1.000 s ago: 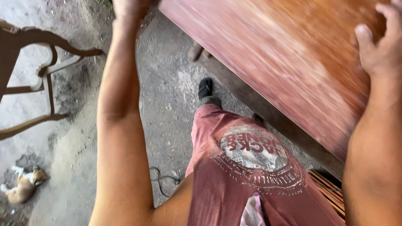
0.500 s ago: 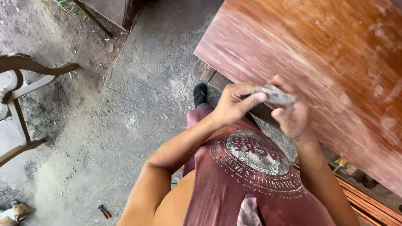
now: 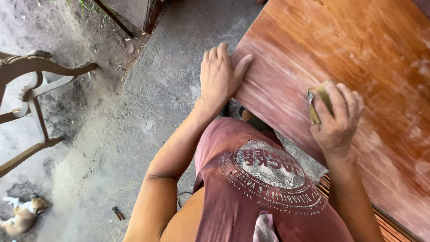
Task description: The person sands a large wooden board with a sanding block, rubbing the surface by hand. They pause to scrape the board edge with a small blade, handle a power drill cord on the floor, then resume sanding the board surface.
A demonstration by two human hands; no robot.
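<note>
Two hands on a reddish wooden board, one flat, one holding sandpaper.

From the left we note a carved wooden chair (image 3: 31,85) on the dusty concrete floor (image 3: 112,148), with a small dog (image 3: 20,215) lying near the bottom corner. Our left hand (image 3: 219,76) lies open and flat, fingers spread, on the near left edge of the wooden board (image 3: 340,54), gripping nothing. Further right, our right hand (image 3: 336,118) is curled around a folded piece of sandpaper (image 3: 319,101), pressing it against the board's surface, which shows pale dusty streaks. Our red printed shirt (image 3: 264,183) fills the lower middle.
</note>
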